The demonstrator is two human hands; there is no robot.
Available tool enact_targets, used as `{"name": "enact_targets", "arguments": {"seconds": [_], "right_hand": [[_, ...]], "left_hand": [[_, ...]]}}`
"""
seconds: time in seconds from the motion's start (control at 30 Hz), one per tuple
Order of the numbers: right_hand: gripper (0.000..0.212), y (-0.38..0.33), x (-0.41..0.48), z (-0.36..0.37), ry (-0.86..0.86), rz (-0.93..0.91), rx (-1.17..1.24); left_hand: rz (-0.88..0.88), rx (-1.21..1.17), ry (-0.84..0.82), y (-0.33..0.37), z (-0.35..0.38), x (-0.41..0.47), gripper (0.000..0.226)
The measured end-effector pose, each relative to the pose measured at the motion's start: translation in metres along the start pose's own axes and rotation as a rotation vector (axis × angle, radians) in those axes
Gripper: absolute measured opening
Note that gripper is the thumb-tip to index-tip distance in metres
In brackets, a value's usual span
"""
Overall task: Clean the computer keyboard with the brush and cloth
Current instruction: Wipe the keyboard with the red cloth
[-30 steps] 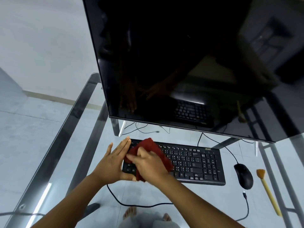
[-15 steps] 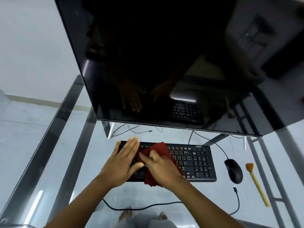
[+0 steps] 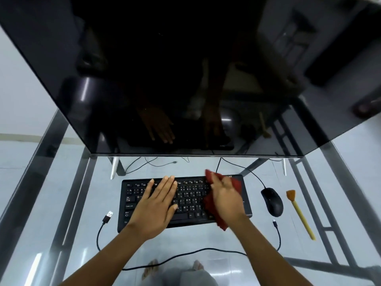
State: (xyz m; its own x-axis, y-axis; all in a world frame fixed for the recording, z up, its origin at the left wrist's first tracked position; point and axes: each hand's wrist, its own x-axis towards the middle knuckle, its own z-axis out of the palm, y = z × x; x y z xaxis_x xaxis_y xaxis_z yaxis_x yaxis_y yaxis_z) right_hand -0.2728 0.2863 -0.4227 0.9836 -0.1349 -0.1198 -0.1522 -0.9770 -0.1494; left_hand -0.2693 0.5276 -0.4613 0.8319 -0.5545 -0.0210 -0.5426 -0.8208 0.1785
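While the glass desk (image 3: 259, 240) bears the black plastic keyboard (image 3: 185, 200), the left hand (image 3: 157, 206) steadies it flat-fingered and the right hand (image 3: 225, 198) presses the crumpled red cloth (image 3: 237, 184) onto its right end, fingers straight. Hard swipes could snag keycaps

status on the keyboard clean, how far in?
Done: brushing can't be confirmed; the brush lies on the table right of the mouse, no hand on it. In hand: the right hand presses the red cloth on the right end of the keyboard, having swept over from the left end a second ago; the left hand lies flat on the keys. Left: finish the right end.
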Motion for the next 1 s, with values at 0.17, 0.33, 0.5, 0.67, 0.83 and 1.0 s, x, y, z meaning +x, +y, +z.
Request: {"name": "enact_targets", "arguments": {"seconds": [0.17,0.33,0.5,0.67,0.83,1.0], "right_hand": [[0.058,-0.017,-0.021,0.009,-0.029,-0.254,0.019],[0.057,0.026,0.003,-0.017,-0.054,-0.018,-0.033],[0.057,0.008,-0.003,-0.012,-0.11,-0.057,-0.011],[0.067,0.043,-0.017,-0.015,-0.152,-0.096,-0.07],[0.066,0.05,-0.038,-0.015,-0.141,-0.028,0.0],[0.068,0.066,-0.051,-0.017,-0.101,-0.085,-0.011]], "left_hand": [[-0.011,0.017,0.008,0.001,-0.001,0.0,0.062],[0.002,0.033,0.005,-0.001,0.001,0.0,0.062],[-0.002,0.023,-0.002,0.0,0.001,0.0,0.063],[0.023,-0.002,-0.009,-0.003,0.0,0.002,0.063],[0.05,0.03,-0.005,-0.011,-0.004,0.009,0.063],[0.04,0.029,0.021,0.008,-0.009,0.008,0.066]]}}
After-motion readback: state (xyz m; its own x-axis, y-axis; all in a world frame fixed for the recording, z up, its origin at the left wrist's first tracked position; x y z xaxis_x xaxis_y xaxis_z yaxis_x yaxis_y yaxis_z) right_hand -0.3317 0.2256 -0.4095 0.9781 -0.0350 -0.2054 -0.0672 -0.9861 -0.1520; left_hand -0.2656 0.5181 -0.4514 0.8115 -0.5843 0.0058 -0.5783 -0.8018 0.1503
